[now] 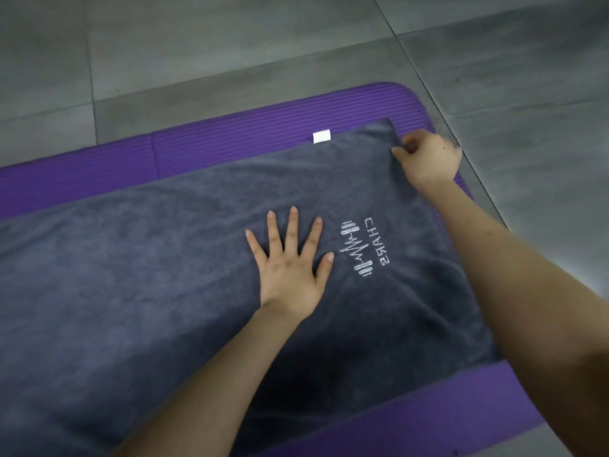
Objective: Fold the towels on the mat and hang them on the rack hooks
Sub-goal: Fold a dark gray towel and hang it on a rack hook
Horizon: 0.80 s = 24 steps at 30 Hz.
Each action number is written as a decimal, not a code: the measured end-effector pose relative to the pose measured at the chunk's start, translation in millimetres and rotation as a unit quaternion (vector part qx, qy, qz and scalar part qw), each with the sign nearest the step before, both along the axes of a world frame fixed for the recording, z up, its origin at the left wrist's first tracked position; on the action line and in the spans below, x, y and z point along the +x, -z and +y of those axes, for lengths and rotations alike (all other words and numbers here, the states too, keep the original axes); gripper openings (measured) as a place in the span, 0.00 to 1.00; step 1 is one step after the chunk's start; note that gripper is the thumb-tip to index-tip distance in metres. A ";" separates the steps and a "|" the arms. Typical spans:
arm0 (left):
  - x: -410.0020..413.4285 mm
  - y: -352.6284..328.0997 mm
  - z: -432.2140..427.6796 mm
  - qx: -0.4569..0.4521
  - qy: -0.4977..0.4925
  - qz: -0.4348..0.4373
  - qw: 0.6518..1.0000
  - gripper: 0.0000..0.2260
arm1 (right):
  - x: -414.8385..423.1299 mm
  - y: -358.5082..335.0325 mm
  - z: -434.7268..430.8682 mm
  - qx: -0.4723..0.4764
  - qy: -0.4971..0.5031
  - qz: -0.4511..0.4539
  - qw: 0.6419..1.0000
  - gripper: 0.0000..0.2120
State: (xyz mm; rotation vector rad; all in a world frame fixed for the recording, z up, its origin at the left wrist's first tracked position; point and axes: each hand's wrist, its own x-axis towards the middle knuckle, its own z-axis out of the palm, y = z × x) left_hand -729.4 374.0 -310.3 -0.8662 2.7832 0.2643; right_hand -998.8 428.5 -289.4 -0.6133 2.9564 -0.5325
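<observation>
A dark grey towel (pixel 131 275) lies spread flat on a purple ribbed mat (pixel 230 140). It bears white embroidered lettering and a wave logo (pixel 357 247), and a small white label (pixel 321 137) sticks out at its far edge. My left hand (pixel 290 262) presses flat on the towel's middle with fingers spread. My right hand (pixel 428 156) pinches the towel's far right corner near the mat's rounded corner. No rack or hooks are in view.
Grey floor tiles (pixel 230 44) surround the mat on the far side and to the right. The mat runs off the frame to the left. A strip of bare mat (pixel 461 407) shows at the near right.
</observation>
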 end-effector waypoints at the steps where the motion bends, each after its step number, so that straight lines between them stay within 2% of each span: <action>1: 0.0 -2.5 -2.0 0.008 0.007 0.004 1.000 0.30 | 2.0 -2.7 5.2 0.006 -0.019 0.011 1.000 0.11; 3: 3.0 -12.0 -8.6 0.039 -0.005 0.058 0.998 0.31 | 8.0 -11.7 12.1 -0.004 -0.045 0.018 0.999 0.09; 4: 6.5 -19.5 -11.1 0.046 -0.026 0.125 0.991 0.29 | 14.0 -18.9 12.7 -0.024 -0.052 0.016 0.998 0.09; 6: 14.7 -37.6 -21.3 0.028 -0.086 0.292 0.952 0.22 | 34.8 -38.3 10.3 -0.078 -0.068 0.027 0.994 0.09; 7: 18.2 -49.6 -27.9 0.060 -0.131 0.338 0.930 0.19 | 50.5 -48.9 7.7 -0.102 -0.085 0.040 0.990 0.09; 8: 20.7 -61.4 -33.7 0.132 -0.187 0.357 0.906 0.16 | 69.3 -58.4 5.3 -0.123 -0.106 0.048 0.986 0.08; 9: 22.3 -73.7 -39.3 0.232 -0.245 0.363 0.869 0.15 | 90.9 -66.5 2.9 -0.141 -0.127 0.048 0.981 0.07; 11: 23.8 -94.0 -49.9 0.429 -0.348 0.371 0.746 0.13 | 136.6 -77.2 -0.2 -0.169 -0.173 0.030 0.970 0.07; 12: 24.0 -100.3 -54.2 0.488 -0.373 0.367 0.698 0.12 | 157.5 -79.6 -0.7 -0.182 -0.192 0.010 0.964 0.07; 13: 23.9 -104.6 -56.4 0.517 -0.379 0.358 0.679 0.13 | 176.0 -79.6 -1.1 -0.196 -0.204 -0.020 0.959 0.07; 16: 22.2 -111.1 -56.8 0.523 -0.368 0.366 0.676 0.15 | 209.5 -73.2 -0.7 -0.241 -0.208 -0.158 0.935 0.07; 19: 25.8 -113.4 -54.4 0.488 -0.360 0.386 0.695 0.09 | 220.5 -63.6 7.3 -0.284 -0.178 -0.254 0.907 0.08; 22: 31.0 -115.0 -57.3 0.456 -0.367 0.397 0.707 0.04 | 222.0 -52.4 26.9 -0.240 -0.169 -0.246 0.924 0.11; 24: 33.2 -117.1 -60.6 0.445 -0.382 0.395 0.707 0.06 | 221.6 -47.5 45.5 -0.179 -0.172 -0.208 0.946 0.12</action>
